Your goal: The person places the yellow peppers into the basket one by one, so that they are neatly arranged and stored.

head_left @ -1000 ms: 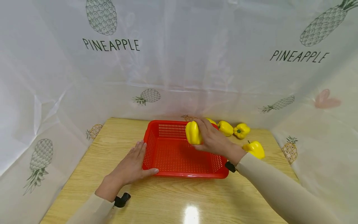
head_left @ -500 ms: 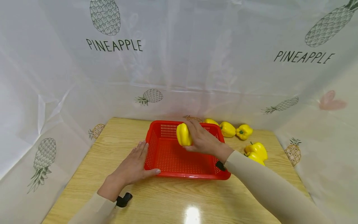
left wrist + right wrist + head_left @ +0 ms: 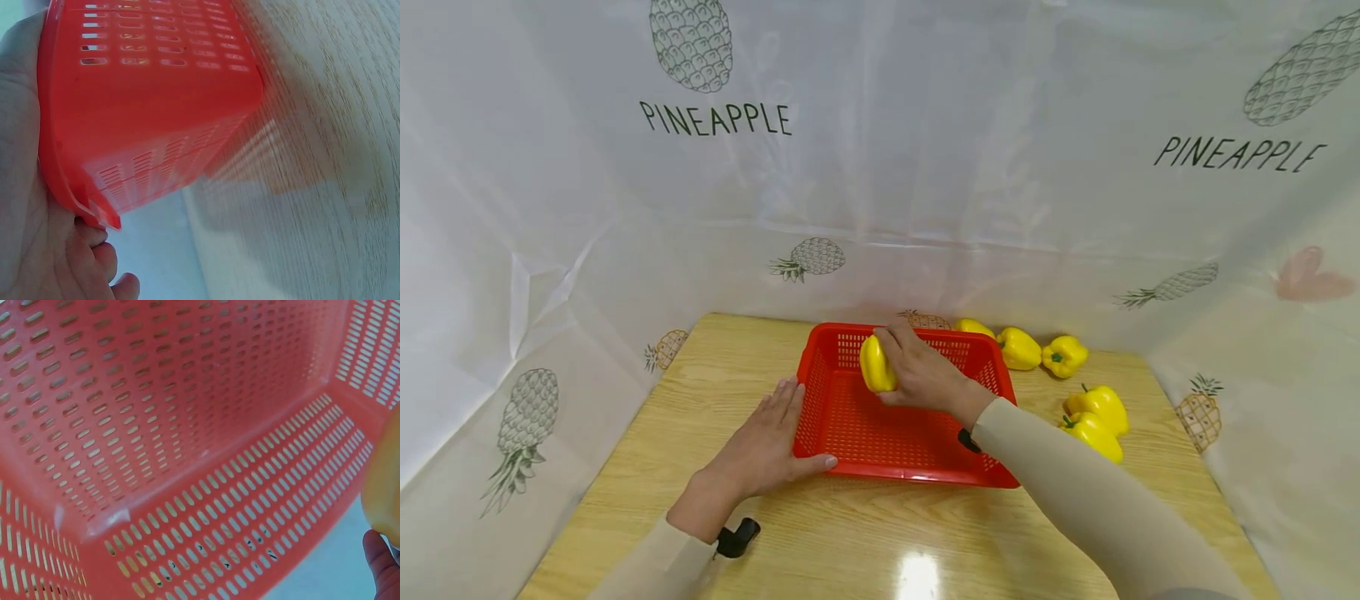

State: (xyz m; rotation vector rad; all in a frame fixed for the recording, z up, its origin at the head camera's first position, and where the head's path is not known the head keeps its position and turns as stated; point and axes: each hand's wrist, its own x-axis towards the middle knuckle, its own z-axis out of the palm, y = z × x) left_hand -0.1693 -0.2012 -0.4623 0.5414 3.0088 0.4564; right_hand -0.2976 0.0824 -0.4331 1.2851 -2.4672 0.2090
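A red perforated plastic basket (image 3: 917,477) sits on the wooden table. My right hand (image 3: 925,372) grips a yellow bell pepper (image 3: 877,365) above the basket's back-left part. The right wrist view shows that bell pepper (image 3: 386,481) cut off at the right edge, a fingertip against it, with the basket's holed floor and walls behind. My left hand (image 3: 758,450) rests against the basket's front-left corner, fingers laid along the left rim and thumb on the front rim. In the left wrist view, the same hand (image 3: 31,206) touches the rim of the basket (image 3: 144,100).
Several more yellow bell peppers lie on the table: a row behind the basket's back-right corner, including one pepper (image 3: 1064,357), and a touching pair (image 3: 1097,437) to the right. A plastic sheet (image 3: 925,167) printed with pineapples hangs behind and beside the table (image 3: 835,542).
My right hand has carried the bell pepper leftward across the basket and slightly lower. The left hand keeps its place on the rim. The whole view has shifted slightly.
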